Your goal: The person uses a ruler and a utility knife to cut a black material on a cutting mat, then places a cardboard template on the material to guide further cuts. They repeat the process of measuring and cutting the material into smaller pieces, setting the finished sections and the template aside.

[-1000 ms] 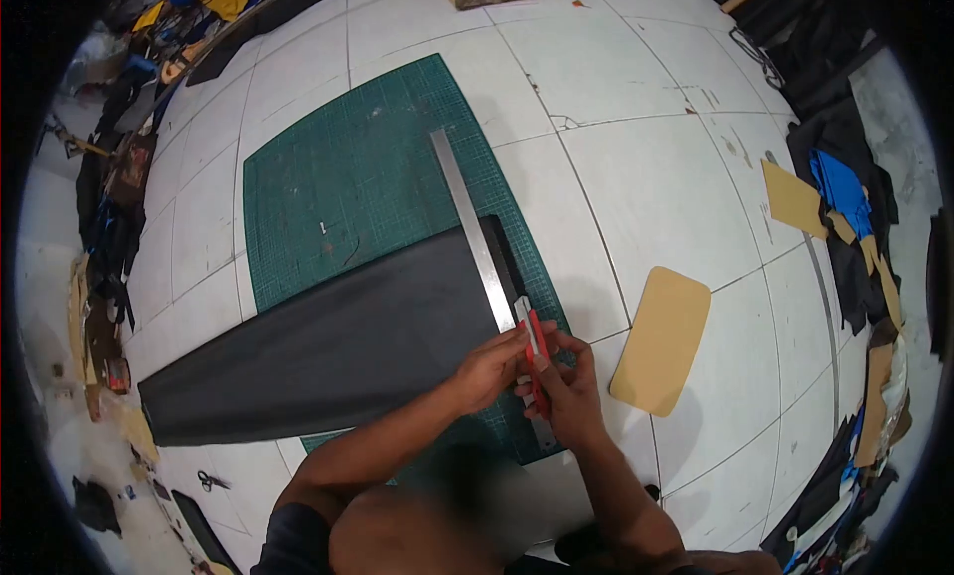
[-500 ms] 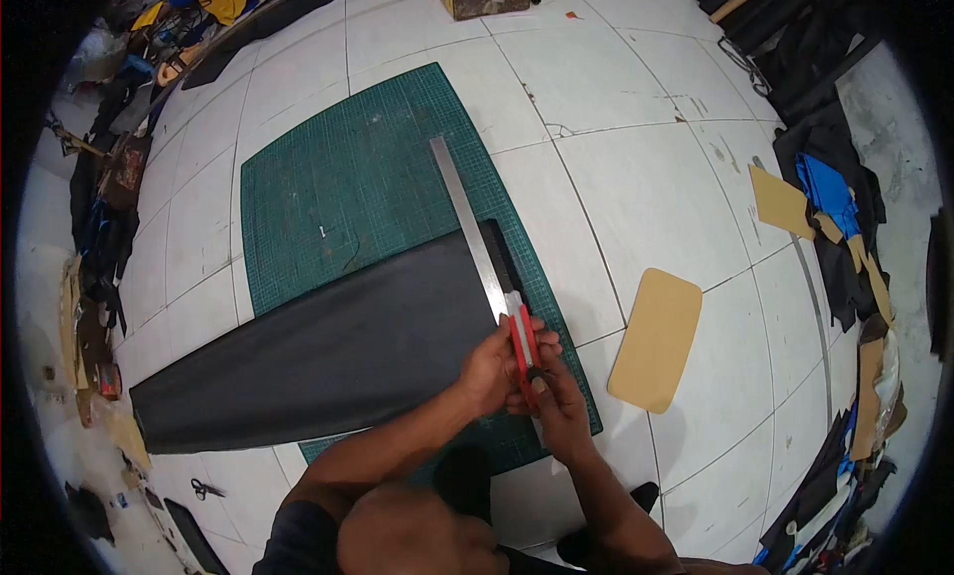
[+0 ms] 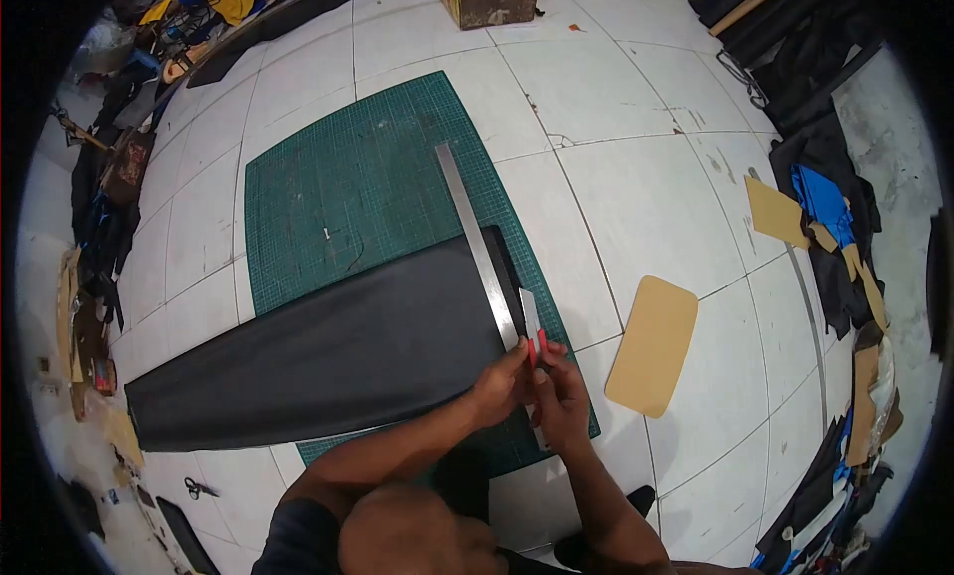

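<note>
Both hands meet over the right edge of the black material (image 3: 328, 351), which lies folded across the green cutting mat (image 3: 348, 167). My left hand (image 3: 502, 386) is closed around the side of a red utility knife (image 3: 534, 348). My right hand (image 3: 561, 401) grips the same knife from the right, fingers wrapped at its handle. The knife's pale blade end (image 3: 529, 307) points away from me. A long metal ruler (image 3: 467, 212) lies over the material's right end and the mat, its near part passing beneath the hands.
A tan rounded board (image 3: 653, 346) lies on the tiles right of the mat. Small scissors (image 3: 196, 489) rest at the lower left. A worn box (image 3: 487, 0) stands at the top. Dark material and scraps line the right wall; clutter fills the left side.
The knife has turned slightly in the fingers, and more of its pale blade end now shows. The right hand has shifted a little. The whole view has moved slightly.
</note>
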Tool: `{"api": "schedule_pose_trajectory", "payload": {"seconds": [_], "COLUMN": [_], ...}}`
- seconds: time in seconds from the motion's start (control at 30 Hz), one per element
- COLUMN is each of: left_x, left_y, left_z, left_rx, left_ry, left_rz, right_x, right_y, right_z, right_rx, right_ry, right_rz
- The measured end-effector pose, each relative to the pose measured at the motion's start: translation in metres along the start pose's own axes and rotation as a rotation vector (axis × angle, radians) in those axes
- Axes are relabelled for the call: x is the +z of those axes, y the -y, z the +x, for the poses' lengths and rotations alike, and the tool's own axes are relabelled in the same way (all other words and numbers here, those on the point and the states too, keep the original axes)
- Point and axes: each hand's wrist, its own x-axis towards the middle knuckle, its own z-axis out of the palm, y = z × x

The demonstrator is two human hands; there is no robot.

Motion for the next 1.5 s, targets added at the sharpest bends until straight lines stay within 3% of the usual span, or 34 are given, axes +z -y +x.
{"api": "schedule_pose_trajectory", "payload": {"seconds": [0.1, 0.2, 0.3, 0.37, 0.43, 0.53, 0.57, 0.77, 0.87, 1.07, 1.5], "left_x": [-0.009, -0.021, -0.047, -0.061, -0.088, -0.098, -0.098, -0.102, -0.099, -0.100, -0.096], "left_y": [0.005, 0.001, -0.024, -0.060, -0.079, -0.101, -0.101, -0.109, -0.108, -0.109, -0.110], "left_z": [0.007, 0.019, 0.030, 0.025, 0.034, 0.037, 0.040, 0.045, 0.048, 0.051, 0.053], "left_rx": [0.005, 0.012, 0.323, 0.575, 0.683, 0.440, 0.391, 0.220, 0.240, 0.217, 0.170], "left_ry": [0.008, -0.033, -0.192, -0.402, -0.563, -0.582, -0.559, -0.529, -0.564, -0.566, -0.560], "left_rz": [0.160, 0.306, 0.691, 1.356, 1.673, 1.930, 1.956, 1.957, 1.997, 2.016, 2.066], "right_x": [0.005, 0.002, -0.012, -0.019, -0.028, -0.040, -0.039, -0.037, -0.031, -0.025, -0.027], "right_y": [-0.008, 0.003, 0.021, 0.008, 0.008, -0.005, -0.007, -0.014, -0.028, -0.050, -0.054], "right_z": [-0.002, -0.003, -0.004, 0.000, -0.001, -0.004, -0.005, -0.035, -0.047, -0.057, -0.055], "right_rx": [-0.042, 0.075, 0.096, 0.087, 0.160, 0.137, 0.161, 0.199, 0.070, -0.021, -0.009], "right_ry": [-0.147, -0.247, -0.135, -0.148, -0.219, -0.235, -0.291, -0.096, -0.034, 0.015, -0.001], "right_rz": [0.055, 0.087, 0.085, 0.128, 0.113, 0.090, 0.049, -0.797, -0.906, -0.898, -0.836]}}
